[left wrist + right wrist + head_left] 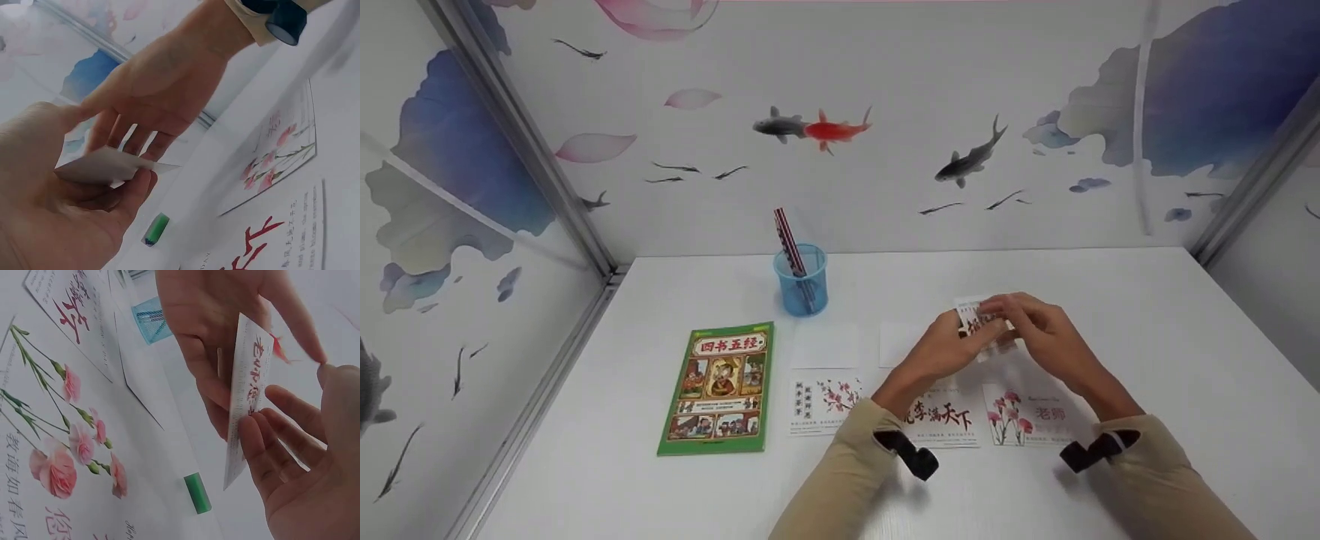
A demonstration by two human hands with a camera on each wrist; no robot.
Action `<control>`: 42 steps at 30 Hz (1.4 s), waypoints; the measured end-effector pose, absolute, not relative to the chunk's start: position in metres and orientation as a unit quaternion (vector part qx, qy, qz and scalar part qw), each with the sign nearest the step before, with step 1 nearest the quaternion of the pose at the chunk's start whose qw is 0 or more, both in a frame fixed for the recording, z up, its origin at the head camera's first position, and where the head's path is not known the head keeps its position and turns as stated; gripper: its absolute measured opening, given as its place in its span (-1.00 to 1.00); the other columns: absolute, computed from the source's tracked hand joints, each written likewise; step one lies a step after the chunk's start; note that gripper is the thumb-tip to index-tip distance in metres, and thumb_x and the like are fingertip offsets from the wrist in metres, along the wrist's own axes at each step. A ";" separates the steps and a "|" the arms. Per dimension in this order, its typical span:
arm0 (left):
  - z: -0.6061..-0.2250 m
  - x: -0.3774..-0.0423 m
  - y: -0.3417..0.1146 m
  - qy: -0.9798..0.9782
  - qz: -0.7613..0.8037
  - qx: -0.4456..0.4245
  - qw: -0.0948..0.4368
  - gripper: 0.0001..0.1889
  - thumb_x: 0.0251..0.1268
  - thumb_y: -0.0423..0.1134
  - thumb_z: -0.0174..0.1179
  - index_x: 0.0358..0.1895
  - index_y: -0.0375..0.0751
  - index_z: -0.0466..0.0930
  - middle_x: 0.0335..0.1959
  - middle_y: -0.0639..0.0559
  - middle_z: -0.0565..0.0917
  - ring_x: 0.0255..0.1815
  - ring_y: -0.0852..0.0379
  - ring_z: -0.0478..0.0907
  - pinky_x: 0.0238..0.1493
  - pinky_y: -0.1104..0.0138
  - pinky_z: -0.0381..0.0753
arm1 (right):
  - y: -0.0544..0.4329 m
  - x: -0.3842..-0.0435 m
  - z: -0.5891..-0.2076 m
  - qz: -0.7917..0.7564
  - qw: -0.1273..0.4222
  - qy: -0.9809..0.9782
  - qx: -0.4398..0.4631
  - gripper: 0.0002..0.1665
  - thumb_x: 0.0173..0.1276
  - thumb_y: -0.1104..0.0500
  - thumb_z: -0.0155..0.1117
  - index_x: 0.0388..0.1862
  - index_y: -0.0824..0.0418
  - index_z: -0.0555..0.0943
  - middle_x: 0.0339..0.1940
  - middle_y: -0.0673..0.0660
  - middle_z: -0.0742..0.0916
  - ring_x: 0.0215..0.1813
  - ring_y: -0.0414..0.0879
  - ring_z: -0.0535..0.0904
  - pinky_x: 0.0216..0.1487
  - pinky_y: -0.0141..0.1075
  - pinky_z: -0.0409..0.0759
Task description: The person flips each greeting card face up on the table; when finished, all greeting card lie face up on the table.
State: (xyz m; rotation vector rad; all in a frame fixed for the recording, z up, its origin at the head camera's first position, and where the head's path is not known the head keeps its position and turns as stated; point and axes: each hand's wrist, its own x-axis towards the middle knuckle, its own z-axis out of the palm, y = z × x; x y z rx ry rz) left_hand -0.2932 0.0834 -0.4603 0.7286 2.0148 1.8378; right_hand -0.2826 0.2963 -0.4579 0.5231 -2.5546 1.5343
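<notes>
My left hand (941, 349) holds a small printed card (253, 377) with red characters, gripping it by its lower part. The card stands tilted over the table. Across from it, my right hand (1046, 337) reaches in with its fingers fairly straight, and its fingertips (250, 433) touch the card's printed face. In the left wrist view the card's plain side (101, 166) shows above the left fingers. Below the hands lie a card with large red characters (952, 416) and a carnation card (1009, 416). Left of them is a plum-blossom card (840, 394).
A green-bordered book (716, 390) lies at the left. Behind it a blue mesh cup (802, 296) holds striped pencils (787, 240). Two white cards, one a blank card (825, 345), lie behind the printed row. A small green block (197, 493) sits on the table beyond the hands.
</notes>
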 end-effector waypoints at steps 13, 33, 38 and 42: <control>-0.474 -0.294 0.063 0.592 0.760 0.170 0.207 -0.42 0.46 -0.47 0.29 0.47 -0.23 0.37 0.16 -0.17 0.72 0.13 -0.04 0.80 0.21 0.18 0.80 | 0.311 -0.285 -0.462 0.382 0.093 -0.914 0.098 -0.51 0.47 -0.18 0.51 0.22 0.05 0.78 0.00 0.13 0.77 -0.01 0.00 0.61 -0.08 -0.31 0.54; -0.469 -0.273 0.075 0.876 0.387 0.278 0.074 -0.34 0.62 -0.18 0.24 0.69 -0.08 0.31 0.49 -0.05 0.50 0.38 0.12 0.56 0.39 0.36 0.59 | 0.326 -0.291 -0.473 0.376 0.113 -0.917 0.070 -0.52 0.50 0.22 0.47 0.35 0.26 0.66 0.29 0.38 0.62 0.23 0.39 0.73 0.24 0.17 0.76; -0.474 -0.269 0.082 0.912 0.297 0.278 0.057 -0.41 0.63 -0.10 0.22 0.64 0.00 0.42 0.50 0.01 0.45 0.42 0.19 0.41 0.49 0.34 0.49 | 0.331 -0.292 -0.479 0.366 0.068 -0.926 0.058 -0.44 0.44 0.13 0.55 0.33 0.28 0.63 0.37 0.40 0.58 0.30 0.43 0.69 0.32 0.26 0.69; -0.479 -0.270 0.088 0.932 0.223 0.280 0.048 -0.43 0.63 -0.03 0.21 0.61 0.03 0.47 0.42 0.02 0.45 0.31 0.16 0.35 0.39 0.31 0.48 | 0.332 -0.291 -0.485 0.347 0.031 -0.935 0.062 -0.28 0.37 0.01 0.63 0.41 0.25 0.60 0.41 0.40 0.57 0.34 0.43 0.66 0.36 0.26 0.67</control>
